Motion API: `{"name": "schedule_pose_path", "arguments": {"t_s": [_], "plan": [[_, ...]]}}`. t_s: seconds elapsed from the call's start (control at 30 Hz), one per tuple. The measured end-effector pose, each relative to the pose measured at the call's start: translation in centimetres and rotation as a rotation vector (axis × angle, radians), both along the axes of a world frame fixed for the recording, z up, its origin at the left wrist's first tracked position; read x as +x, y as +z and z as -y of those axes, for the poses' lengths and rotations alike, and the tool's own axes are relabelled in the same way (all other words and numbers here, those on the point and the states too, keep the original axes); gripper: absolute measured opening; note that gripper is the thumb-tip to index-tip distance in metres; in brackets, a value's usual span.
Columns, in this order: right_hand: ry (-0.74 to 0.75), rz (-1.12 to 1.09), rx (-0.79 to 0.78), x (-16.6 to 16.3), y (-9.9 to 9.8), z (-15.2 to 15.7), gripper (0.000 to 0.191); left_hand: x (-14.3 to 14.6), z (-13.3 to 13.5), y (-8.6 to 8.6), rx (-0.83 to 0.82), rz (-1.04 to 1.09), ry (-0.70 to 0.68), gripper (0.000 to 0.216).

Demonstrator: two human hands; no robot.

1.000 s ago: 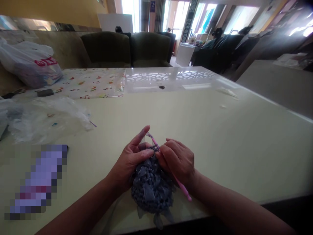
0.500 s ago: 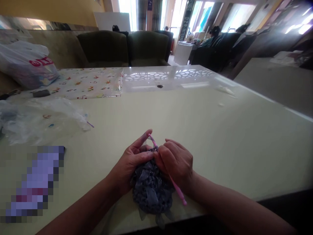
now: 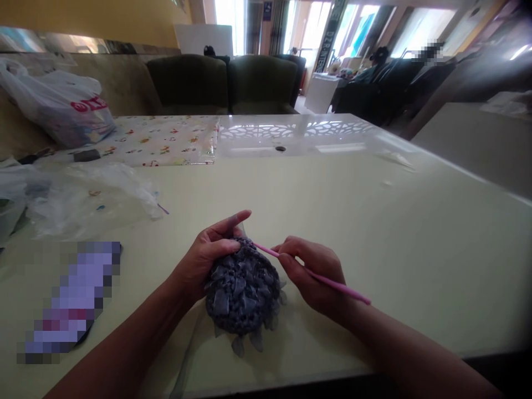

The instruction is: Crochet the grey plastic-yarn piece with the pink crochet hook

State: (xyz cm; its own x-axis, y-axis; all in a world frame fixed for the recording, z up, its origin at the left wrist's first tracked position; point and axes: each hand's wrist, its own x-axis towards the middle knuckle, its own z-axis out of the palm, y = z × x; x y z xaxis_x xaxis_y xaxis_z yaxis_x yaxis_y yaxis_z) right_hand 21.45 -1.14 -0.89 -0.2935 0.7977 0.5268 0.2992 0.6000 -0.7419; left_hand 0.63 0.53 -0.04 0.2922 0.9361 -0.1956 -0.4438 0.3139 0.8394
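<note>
My left hand (image 3: 211, 252) pinches the upper left edge of a dark grey crocheted piece (image 3: 245, 291), round and covered with sheer ribbon petals. Its index finger stretches out past the thumb, with a strand of sheer grey ribbon beside it. A pink crochet hook (image 3: 336, 285) is gripped by my right hand (image 3: 311, 271), between thumb and fingers. The hook's tip meets the top edge of the crocheted piece and is hidden in the stitches. From the piece's left side a grey ribbon (image 3: 185, 349) trails down to the table's front edge.
On the left lie a pixelated purple, flat object (image 3: 75, 305) and crumpled clear plastic (image 3: 112, 194), with a thin purple stick (image 3: 163, 209) at its edge. A white carrier bag (image 3: 78, 111) stands behind on a patterned cover (image 3: 162, 141). Dark chairs (image 3: 261, 83) line the far side.
My right hand has moved right, and the hook has swung from steep to flatter. The crocheted piece has turned to show more of its round face. The whole view has shifted slightly.
</note>
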Motion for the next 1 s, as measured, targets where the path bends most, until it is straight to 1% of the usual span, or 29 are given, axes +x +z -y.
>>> {"name": "schedule_pose_path", "arguments": {"t_s": [0.1,0.17,0.23,0.33,0.43,0.5,0.53,0.57,0.7,0.77,0.83,0.9,0.93,1.0], "plan": [[0.127,-0.140,-0.266,0.4,-0.2,-0.6,0.025,0.0,0.1,-0.3,0.039,-0.058,-0.019,0.050],[0.183,-0.215,-0.361,0.3,-0.5,-0.9,0.027,0.3,0.3,-0.7,0.073,-0.115,-0.054,0.046],[0.161,-0.204,-0.355,0.0,-0.8,-1.0,0.026,0.8,0.7,-1.2,0.099,-0.171,-0.110,0.039],[0.102,-0.136,-0.325,-0.5,-0.9,-0.9,0.024,1.5,1.3,-1.6,0.116,-0.190,-0.194,0.029],[0.118,-0.147,-0.384,-0.6,-0.7,-0.9,0.027,1.9,1.5,-1.6,0.171,-0.250,-0.199,0.020],[0.162,-0.170,-0.423,-0.5,-0.5,-1.1,0.030,1.8,1.5,-1.3,0.268,-0.386,-0.161,0.026],[0.188,-0.173,-0.440,-0.4,-0.4,-1.2,0.031,1.6,1.5,-1.2,0.335,-0.466,-0.121,0.028],[0.206,-0.168,-0.452,-0.4,-0.3,-1.4,0.033,1.5,1.4,-1.0,0.404,-0.544,-0.061,0.029],[0.221,-0.103,-0.498,-0.2,-0.2,-2.0,0.037,0.5,1.2,-0.5,0.617,-0.804,0.265,0.023],[0.233,-0.061,-0.517,-0.1,-0.2,-2.2,0.034,0.0,0.9,-0.7,0.704,-0.944,0.353,0.019],[0.219,-0.018,-0.495,-0.1,-0.3,-2.1,0.026,-0.4,0.3,-1.1,0.786,-1.093,0.392,0.015],[0.203,0.012,-0.427,-0.1,-0.4,-2.0,0.022,-0.6,-0.3,-1.6,0.826,-1.251,0.394,0.017],[0.203,0.021,-0.390,-0.1,-0.5,-1.9,0.020,-0.7,-0.6,-2.0,0.825,-1.332,0.375,0.021],[0.212,0.039,-0.344,-0.1,-0.6,-1.8,0.016,-0.6,-1.1,-2.6,0.790,-1.497,0.283,0.029]]}}
